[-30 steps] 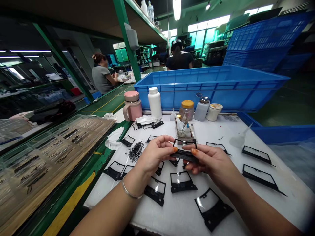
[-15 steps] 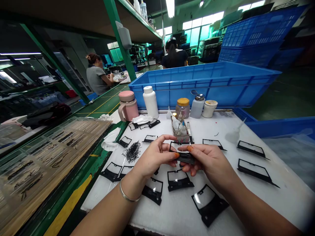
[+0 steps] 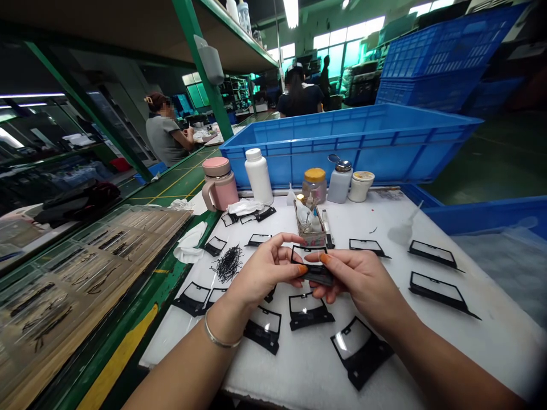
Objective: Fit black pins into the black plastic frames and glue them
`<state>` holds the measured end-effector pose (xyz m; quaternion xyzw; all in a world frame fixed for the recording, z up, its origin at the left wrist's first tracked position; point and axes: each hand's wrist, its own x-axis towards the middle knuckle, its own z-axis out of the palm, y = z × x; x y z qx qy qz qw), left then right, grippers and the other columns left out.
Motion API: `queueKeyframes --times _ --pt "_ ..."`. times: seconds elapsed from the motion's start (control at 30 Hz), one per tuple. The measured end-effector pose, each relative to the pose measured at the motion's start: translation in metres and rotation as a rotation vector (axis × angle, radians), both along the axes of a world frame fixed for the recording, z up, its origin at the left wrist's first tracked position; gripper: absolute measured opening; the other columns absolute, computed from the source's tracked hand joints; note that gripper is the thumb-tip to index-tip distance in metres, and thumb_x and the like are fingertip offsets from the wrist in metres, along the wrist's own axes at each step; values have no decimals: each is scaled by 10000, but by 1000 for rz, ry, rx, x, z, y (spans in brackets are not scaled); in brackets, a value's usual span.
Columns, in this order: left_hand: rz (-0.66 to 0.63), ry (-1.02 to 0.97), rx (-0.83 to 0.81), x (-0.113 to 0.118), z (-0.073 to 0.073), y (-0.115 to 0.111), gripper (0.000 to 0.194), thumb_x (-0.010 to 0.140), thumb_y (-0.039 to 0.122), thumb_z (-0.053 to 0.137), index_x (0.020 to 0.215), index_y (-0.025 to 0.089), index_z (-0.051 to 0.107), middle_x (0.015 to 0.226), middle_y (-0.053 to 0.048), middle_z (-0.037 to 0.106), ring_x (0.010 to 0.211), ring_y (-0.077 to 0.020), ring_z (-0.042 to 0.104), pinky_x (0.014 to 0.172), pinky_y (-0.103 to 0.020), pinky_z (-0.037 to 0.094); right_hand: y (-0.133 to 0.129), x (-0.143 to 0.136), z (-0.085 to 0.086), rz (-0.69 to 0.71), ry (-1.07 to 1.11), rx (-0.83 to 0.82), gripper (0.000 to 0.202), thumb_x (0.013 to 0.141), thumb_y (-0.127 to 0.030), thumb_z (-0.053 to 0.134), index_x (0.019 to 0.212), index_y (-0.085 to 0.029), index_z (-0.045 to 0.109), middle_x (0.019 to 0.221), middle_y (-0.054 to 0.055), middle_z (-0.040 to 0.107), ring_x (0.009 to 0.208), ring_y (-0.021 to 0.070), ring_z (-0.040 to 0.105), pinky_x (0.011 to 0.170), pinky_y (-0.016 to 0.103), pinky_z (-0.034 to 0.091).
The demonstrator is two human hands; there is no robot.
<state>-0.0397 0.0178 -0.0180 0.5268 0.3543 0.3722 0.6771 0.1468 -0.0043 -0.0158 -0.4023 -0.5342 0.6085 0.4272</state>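
Between my two hands, above the white work surface, is a small black plastic frame with a clear window. My left hand pinches its left end between thumb and fingers. At the right end, my right hand grips the same frame, thumb and index finger meeting near its upper edge. Whether the right fingertips also hold a smaller piece, I cannot make out. Several similar black frames lie around, one just below my hands and a larger one nearer me. Left of my left hand sits a pile of thin black strips.
Behind my hands stands a small box of droppers. A pink mug, a white bottle, a pump bottle and jars line the back, before a blue crate. A divided clear tray lies left. Two people sit farther off.
Both hands keep their hold on the black frame, with only slight finger movement. The whole view has shifted a little. A dark standing figure now shows near the far windows.
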Motion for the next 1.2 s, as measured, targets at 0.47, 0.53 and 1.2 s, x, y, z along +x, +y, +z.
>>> queueKeyframes --times 0.47,0.53,1.2 --pt "8 0 -8 2 1 1 417 731 166 749 1099 152 552 820 -14 607 632 -87 588 595 -208 515 -1 0 -1 -9 -51 54 390 900 -453 574 1057 -135 735 707 76 730 563 151 683 476 209 529" --pt "25 -2 -11 2 1 1 433 723 187 763 1101 150 554 803 -11 610 632 -91 593 605 -216 517 0 1 -2 -16 -40 34 389 892 -455 584 1057 -134 731 719 80 733 573 155 686 483 211 528" --pt "120 -28 77 -1 6 -1 394 773 247 726 1115 158 550 718 12 605 584 -98 600 571 -203 496 5 3 -5 1 -8 -143 372 781 -419 720 1033 -147 695 691 48 694 556 137 655 497 211 495"
